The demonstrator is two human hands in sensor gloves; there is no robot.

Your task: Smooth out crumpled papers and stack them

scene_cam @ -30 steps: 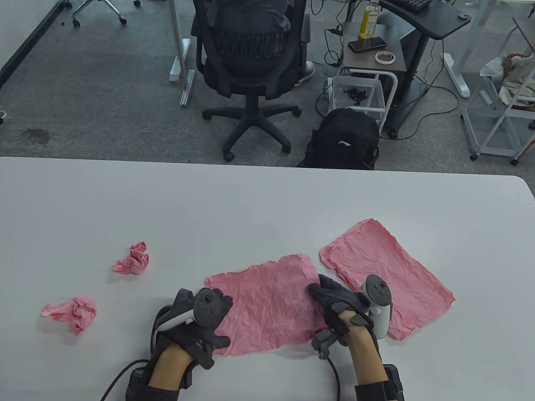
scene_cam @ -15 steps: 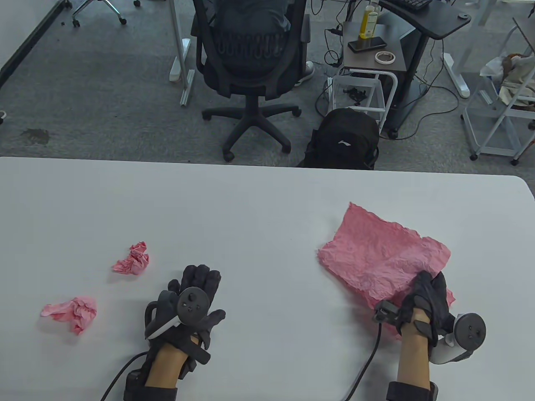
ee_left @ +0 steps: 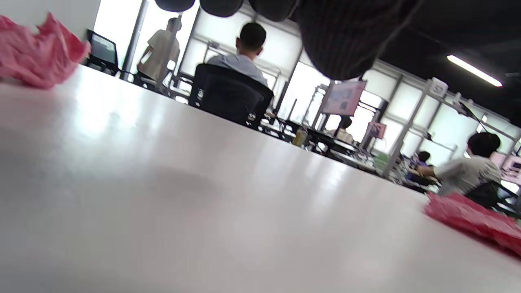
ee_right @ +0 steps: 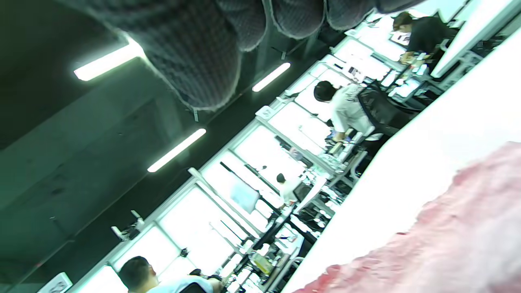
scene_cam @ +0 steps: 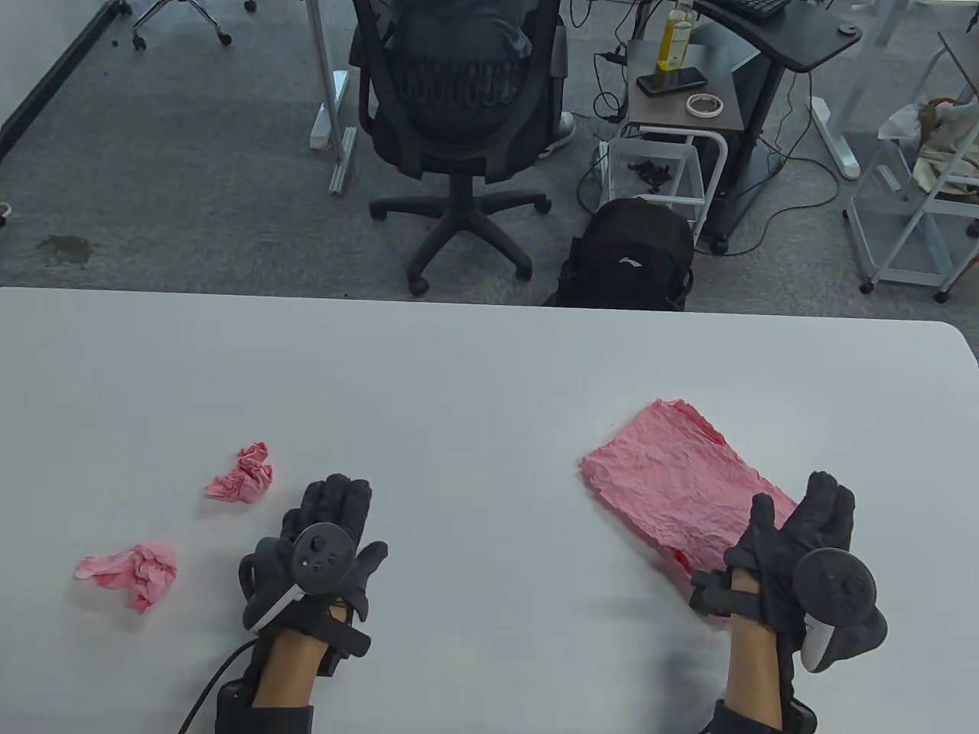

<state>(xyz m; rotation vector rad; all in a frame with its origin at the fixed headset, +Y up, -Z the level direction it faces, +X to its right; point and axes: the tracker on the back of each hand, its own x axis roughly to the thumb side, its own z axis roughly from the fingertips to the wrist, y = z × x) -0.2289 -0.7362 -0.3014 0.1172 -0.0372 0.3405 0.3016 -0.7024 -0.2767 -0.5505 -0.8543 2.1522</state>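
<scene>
Closest to the person, the left hand [scene_cam: 325, 547] lies flat with straight fingers on the white table [scene_cam: 474, 367], holding nothing. The right hand [scene_cam: 795, 543] lies open too, fingers spread over the near end of the flattened pink paper stack [scene_cam: 673, 478]. Two crumpled pink paper balls sit at left, one nearer [scene_cam: 130, 573], one farther [scene_cam: 243, 474].

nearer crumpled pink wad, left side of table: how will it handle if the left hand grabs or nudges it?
The crumpled wad looks like thin paper in loose folds, so it is probably very light and would squash under the left hand. Its irregular lumpy shape suggests it would skid or tumble on the smooth table, not roll cleanly. Probably tears easily when pulled flat.
</scene>
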